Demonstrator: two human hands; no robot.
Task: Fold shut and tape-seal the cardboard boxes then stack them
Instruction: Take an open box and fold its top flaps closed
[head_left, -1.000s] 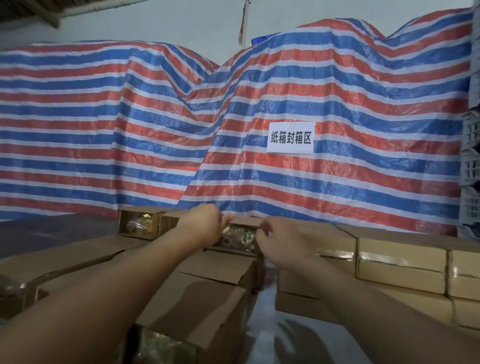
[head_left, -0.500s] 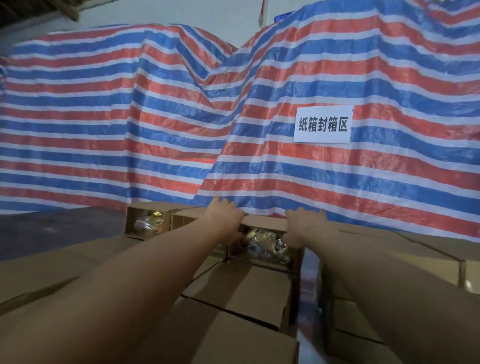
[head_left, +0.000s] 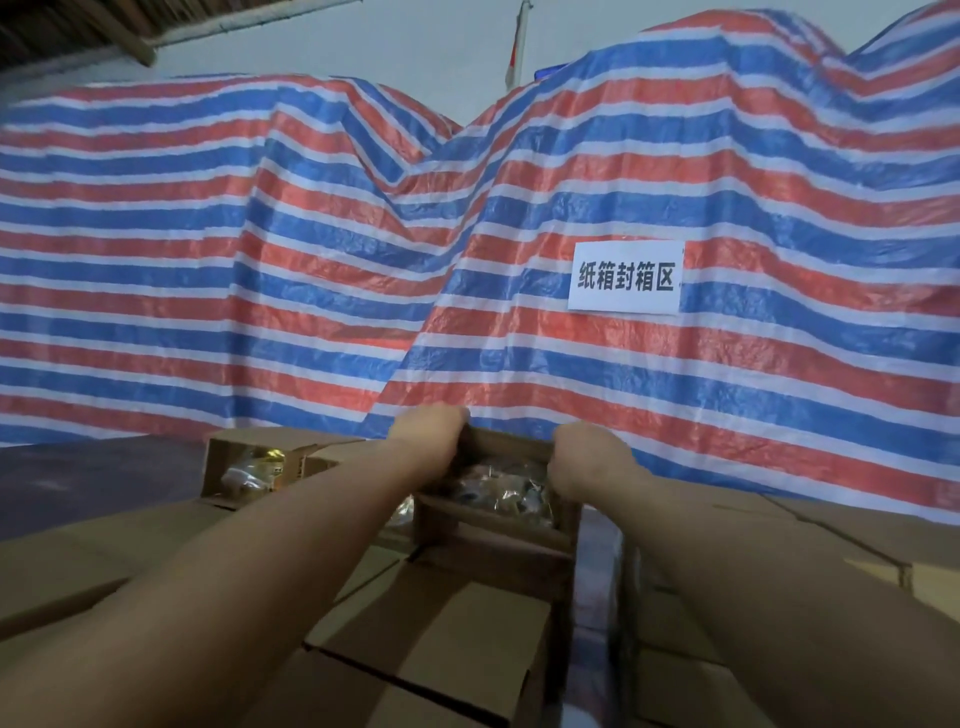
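Note:
An open cardboard box (head_left: 498, 558) full of shiny wrapped items stands ahead of me at the far end of a row of boxes. My left hand (head_left: 428, 434) grips the far left part of its rim, fingers curled over the edge. My right hand (head_left: 584, 457) grips the far right part of the same rim. Both arms reach straight out over closer boxes. A second open box (head_left: 249, 467) with similar contents stands to the left of it.
Unsealed cardboard boxes (head_left: 452, 639) lie under my arms, more boxes (head_left: 779, 597) on the right. A red, white and blue striped tarpaulin (head_left: 363, 270) rises right behind the boxes, with a white paper sign (head_left: 625, 277) on it. Dark floor (head_left: 78, 483) at left.
Both hands have gone from the near side of the open box to its far rim and curled over it. The box looks tipped up towards me. The camera has come closer.

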